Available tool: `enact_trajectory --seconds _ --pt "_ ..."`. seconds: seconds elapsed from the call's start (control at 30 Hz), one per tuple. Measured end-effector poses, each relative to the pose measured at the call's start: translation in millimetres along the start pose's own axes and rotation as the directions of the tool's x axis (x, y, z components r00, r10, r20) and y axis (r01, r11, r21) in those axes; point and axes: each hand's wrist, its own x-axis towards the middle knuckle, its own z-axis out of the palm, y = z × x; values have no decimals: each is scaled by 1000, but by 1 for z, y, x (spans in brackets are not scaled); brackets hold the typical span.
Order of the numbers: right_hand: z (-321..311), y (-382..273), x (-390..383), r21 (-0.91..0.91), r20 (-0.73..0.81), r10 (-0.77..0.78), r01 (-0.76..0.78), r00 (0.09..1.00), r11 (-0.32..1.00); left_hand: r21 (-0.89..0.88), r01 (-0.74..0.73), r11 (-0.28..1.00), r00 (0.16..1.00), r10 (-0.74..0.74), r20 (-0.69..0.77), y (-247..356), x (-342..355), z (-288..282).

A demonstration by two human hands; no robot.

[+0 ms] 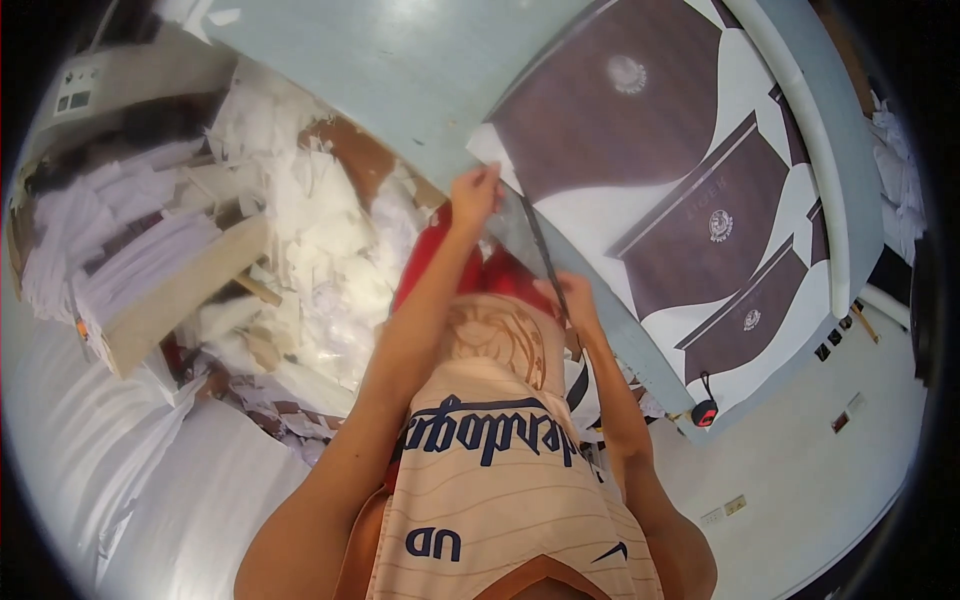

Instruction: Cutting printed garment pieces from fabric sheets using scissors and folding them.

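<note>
My left hand (474, 196) and right hand (568, 300) pinch the sheet (590, 215) edge; three brown crested panels (690, 215) lie right.

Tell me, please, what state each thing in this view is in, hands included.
Left hand: raised, pinching the edge of the white printed sheet.
Right hand: closed on a thin dark strip at the table edge.
Dark strip: hanging taut between the hands.
Printed sheet: lying flat on the table, brown panels up.
Table: pale, partly covered.
Paper scraps: heaped loose on the floor.
</note>
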Motion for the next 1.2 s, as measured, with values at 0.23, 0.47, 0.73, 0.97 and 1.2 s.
enact_trajectory --seconds 0.23,0.47,0.73,0.97,1.2 --pt "-6 -8 12 131 4 -107 105 994 986 6 7 1000 999 -7 43 -5 3 0" --pt "-7 -36 26 121 21 -97 93 995 988 -79 83 993 994 -77 81 5 -5 5" --pt "-6 -69 37 21 50 -125 124 991 992 -105 119 987 989 -109 100 16 -5 -4" --pt "-18 -99 42 -127 121 -117 132 986 983 -117 154 981 984 -142 104 19 -7 -11" --pt "-45 -130 54 -296 168 -94 142 981 945 -180 143 973 983 -119 136 23 -5 -20"
